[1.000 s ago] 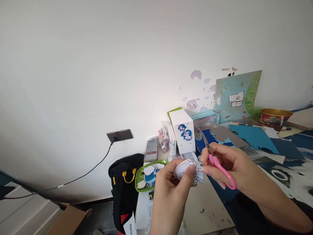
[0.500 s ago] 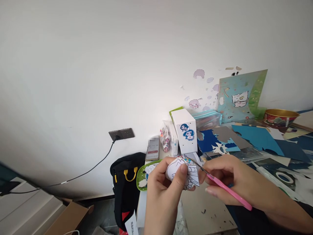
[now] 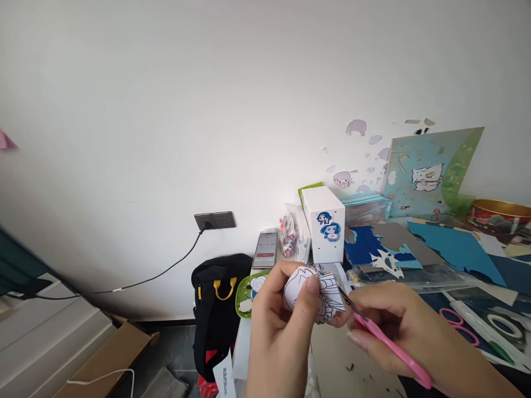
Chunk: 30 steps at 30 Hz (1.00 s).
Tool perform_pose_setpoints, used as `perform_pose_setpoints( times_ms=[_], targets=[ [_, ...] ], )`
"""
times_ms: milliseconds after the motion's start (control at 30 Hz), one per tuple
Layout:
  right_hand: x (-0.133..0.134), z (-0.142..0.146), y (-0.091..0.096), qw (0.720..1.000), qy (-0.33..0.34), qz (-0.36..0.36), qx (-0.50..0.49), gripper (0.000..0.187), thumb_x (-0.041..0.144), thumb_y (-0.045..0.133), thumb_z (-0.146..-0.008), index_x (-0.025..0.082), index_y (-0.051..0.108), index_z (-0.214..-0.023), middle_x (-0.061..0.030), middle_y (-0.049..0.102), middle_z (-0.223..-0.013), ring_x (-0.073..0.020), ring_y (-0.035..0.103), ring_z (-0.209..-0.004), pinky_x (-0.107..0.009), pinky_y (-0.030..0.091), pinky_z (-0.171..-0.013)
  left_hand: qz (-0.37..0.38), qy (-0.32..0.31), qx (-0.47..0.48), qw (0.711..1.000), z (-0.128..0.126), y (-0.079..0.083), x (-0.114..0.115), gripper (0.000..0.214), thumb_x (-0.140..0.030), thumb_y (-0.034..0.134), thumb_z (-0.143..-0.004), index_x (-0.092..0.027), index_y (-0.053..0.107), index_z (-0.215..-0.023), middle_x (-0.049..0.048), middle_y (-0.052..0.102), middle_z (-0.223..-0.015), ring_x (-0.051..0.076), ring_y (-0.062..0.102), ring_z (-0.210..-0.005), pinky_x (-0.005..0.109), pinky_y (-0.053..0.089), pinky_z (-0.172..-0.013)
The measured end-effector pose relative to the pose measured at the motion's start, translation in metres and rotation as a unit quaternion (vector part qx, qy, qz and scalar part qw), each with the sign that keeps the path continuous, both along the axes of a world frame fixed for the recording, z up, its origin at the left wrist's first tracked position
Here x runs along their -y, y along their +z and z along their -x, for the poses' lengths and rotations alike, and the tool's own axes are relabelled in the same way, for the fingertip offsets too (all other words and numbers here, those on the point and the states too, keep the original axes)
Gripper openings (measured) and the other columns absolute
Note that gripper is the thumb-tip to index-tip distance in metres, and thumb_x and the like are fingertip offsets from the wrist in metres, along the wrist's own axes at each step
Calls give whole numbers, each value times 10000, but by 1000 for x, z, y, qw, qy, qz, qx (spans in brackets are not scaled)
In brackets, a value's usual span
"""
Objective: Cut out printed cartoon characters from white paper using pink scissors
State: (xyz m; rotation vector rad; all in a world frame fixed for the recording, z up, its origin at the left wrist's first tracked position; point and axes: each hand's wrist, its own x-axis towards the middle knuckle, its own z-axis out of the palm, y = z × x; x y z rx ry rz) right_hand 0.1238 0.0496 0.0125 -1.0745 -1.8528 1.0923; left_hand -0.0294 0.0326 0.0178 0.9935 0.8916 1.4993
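Observation:
My left hand (image 3: 280, 331) pinches a small white paper cutout (image 3: 295, 287) between thumb and fingers. Black lines on it draw a face and wing-like folds, and its lower edge is jagged. From the right, my right hand (image 3: 398, 318) holds pink-handled scissors (image 3: 392, 345), seen edge-on, with the dark blades at the paper's right side. My fingers hide how far apart the blades are. Beyond my left hand, partly covered by it, a green tray (image 3: 244, 282) holds more paper cutouts.
A phone (image 3: 264, 250) leans beside a white box (image 3: 323, 226) with stickers. Blue paper sheets (image 3: 454, 249), another pair of pink scissors (image 3: 458, 326) and a tape roll (image 3: 504, 326) lie right. Dark scraps (image 3: 350, 366) dot the board. A black backpack (image 3: 222, 320) stands left of the table.
The view has shifted left, bringing the second pair of pink scissors into sight. The held scissors sit lower along the paper's right side, and the paper has tilted slightly.

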Motion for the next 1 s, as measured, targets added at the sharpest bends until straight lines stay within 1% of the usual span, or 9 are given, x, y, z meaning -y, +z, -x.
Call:
perform_pose_setpoints(
  times_ms=[100,233,367,467,600,667,833,900,1000],
  targets=[
    [4,1,-3,1000,3,-5,12,117,290,729,-681,185,698,-724,41,460,-527,-121,410,-487,-230,359,-448,1,1,-7,1000,1,-1,2,262,-421,715,-788,-197,591,-729,-10,548,-640,131,454,-597,198,390,-554],
    [9,1,-11,999,1,1,43,56,208,637,-710,180,639,-661,36,423,-569,-114,355,-515,-230,332,-468,-8,11,-18,1000,1,1,5,262,-413,718,-788,-199,593,-703,-19,534,-622,118,434,-581,189,365,-546],
    [13,1,-17,998,-9,-7,62,72,203,582,-718,184,650,-705,47,363,-570,-111,306,-507,-245,277,-465,-22,45,-44,998,0,4,6,227,-389,726,-776,-210,621,-684,-29,520,-614,115,396,-582,181,340,-534],
    [14,1,-18,998,-3,5,59,67,205,583,-718,185,647,-716,54,332,-565,-110,286,-500,-252,256,-458,-18,50,-51,997,2,4,5,218,-393,730,-765,-219,626,-684,-30,516,-606,119,396,-570,184,343,-522],
    [15,1,-15,998,1,32,47,68,161,601,-707,193,661,-713,45,373,-567,-119,349,-516,-240,305,-469,-17,11,-52,998,6,2,3,231,-410,731,-772,-222,620,-697,-28,516,-601,120,413,-554,180,363,-504],
    [14,2,-15,998,-2,30,46,81,166,601,-707,199,674,-716,41,389,-559,-122,366,-512,-239,316,-462,-17,-1,-54,998,8,0,3,225,-407,727,-781,-224,620,-707,-30,518,-601,118,421,-551,173,374,-503],
    [15,3,-23,998,-17,1,59,95,212,596,-701,201,690,-697,37,406,-523,-118,377,-462,-238,301,-413,-10,13,-54,998,10,-1,3,218,-413,740,-759,-226,631,-728,-34,519,-607,114,421,-555,161,387,-503],
    [16,3,-27,998,-27,-3,48,89,232,598,-699,200,681,-702,33,451,-522,-119,416,-450,-233,318,-405,-3,12,-52,999,8,0,4,218,-402,751,-742,-219,632,-729,-33,522,-603,114,421,-548,168,393,-496],
    [16,3,-32,998,-45,-17,37,68,229,590,-708,197,637,-671,31,491,-519,-120,466,-449,-226,344,-412,23,29,-20,999,4,3,6,189,-358,748,-742,-207,635,-758,-38,529,-592,104,427,-544,165,384,-507]
  ],
)
